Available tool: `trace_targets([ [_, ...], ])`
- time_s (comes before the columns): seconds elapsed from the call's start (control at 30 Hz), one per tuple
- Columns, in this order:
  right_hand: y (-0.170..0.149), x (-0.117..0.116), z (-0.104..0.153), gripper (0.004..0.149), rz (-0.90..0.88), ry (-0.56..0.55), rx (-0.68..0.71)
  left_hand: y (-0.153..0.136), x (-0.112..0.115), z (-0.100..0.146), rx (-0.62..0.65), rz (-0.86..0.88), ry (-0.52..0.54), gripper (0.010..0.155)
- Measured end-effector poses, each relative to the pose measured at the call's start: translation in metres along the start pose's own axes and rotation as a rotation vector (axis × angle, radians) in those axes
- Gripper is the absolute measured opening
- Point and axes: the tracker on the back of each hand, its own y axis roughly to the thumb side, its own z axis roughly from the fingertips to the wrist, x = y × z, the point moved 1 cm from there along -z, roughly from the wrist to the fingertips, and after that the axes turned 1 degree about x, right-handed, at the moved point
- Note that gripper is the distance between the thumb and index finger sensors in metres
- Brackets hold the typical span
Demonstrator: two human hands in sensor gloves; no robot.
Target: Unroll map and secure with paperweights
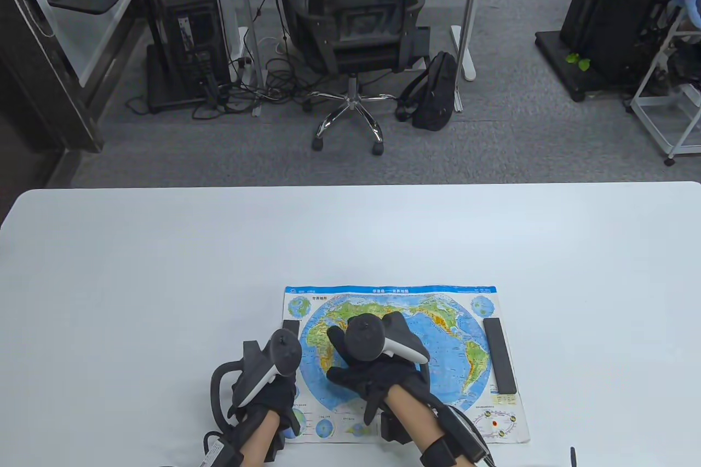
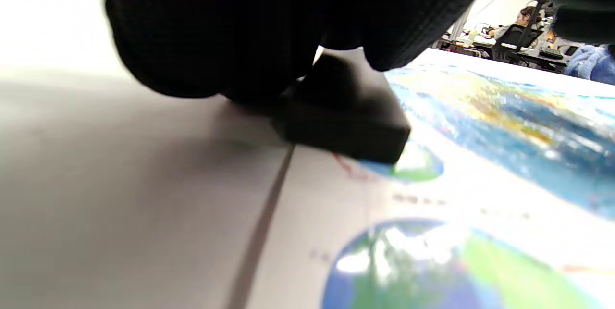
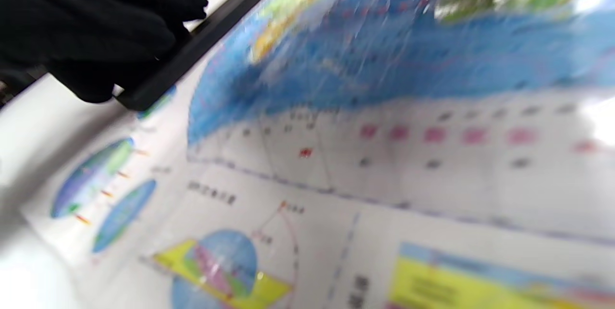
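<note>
The world map (image 1: pixel 438 346) lies unrolled and flat on the white table (image 1: pixel 164 281). A black bar paperweight (image 1: pixel 499 355) lies along its right edge. A second black bar paperweight (image 1: pixel 292 327) lies on the map's left edge, mostly hidden under my left hand (image 1: pixel 282 360). In the left wrist view my gloved fingers (image 2: pixel 216 35) grip this bar (image 2: pixel 346 129) on the map (image 2: pixel 480 179). The right wrist view shows that hand (image 3: pixel 96 25) on the bar (image 3: pixel 202 44). My right hand (image 1: pixel 356 365) rests spread on the map's left half, holding nothing.
The table's far edge (image 1: pixel 350 186) runs across the middle of the table view. Beyond it stand an office chair (image 1: pixel 356 34), a backpack (image 1: pixel 435 92) and desks. A small dark object (image 1: pixel 573 456) lies at the near edge, right of the map.
</note>
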Motion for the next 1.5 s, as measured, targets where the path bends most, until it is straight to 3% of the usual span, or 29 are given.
trace_targets([
  [0.27,-0.016,0.051,0.052,0.071,-0.115,-0.154,0.054,0.022,-0.048,0.015,0.100,0.173,0.059,0.067],
  [0.4,-0.017,0.074,0.086,0.074,-0.173,-0.248,0.118,0.044,-0.078,0.033,0.253,0.309,0.141,0.071],
  [0.6,-0.017,0.090,0.127,0.077,-0.232,-0.360,0.218,0.065,-0.093,0.058,0.473,0.491,0.211,0.075],
  [0.8,-0.025,0.083,0.155,0.080,-0.290,-0.442,0.287,0.076,-0.077,0.075,0.646,0.627,0.235,0.080],
  [0.97,-0.040,0.068,0.160,0.083,-0.300,-0.441,0.282,0.080,-0.055,0.079,0.724,0.703,0.240,0.083],
  [1.23,-0.073,0.041,0.149,0.085,-0.355,-0.399,0.231,0.080,-0.023,0.065,0.714,0.700,0.171,0.086],
  [1.5,-0.087,0.019,0.137,0.086,-0.354,-0.342,0.186,0.075,-0.002,0.054,0.678,0.704,0.113,0.087],
])
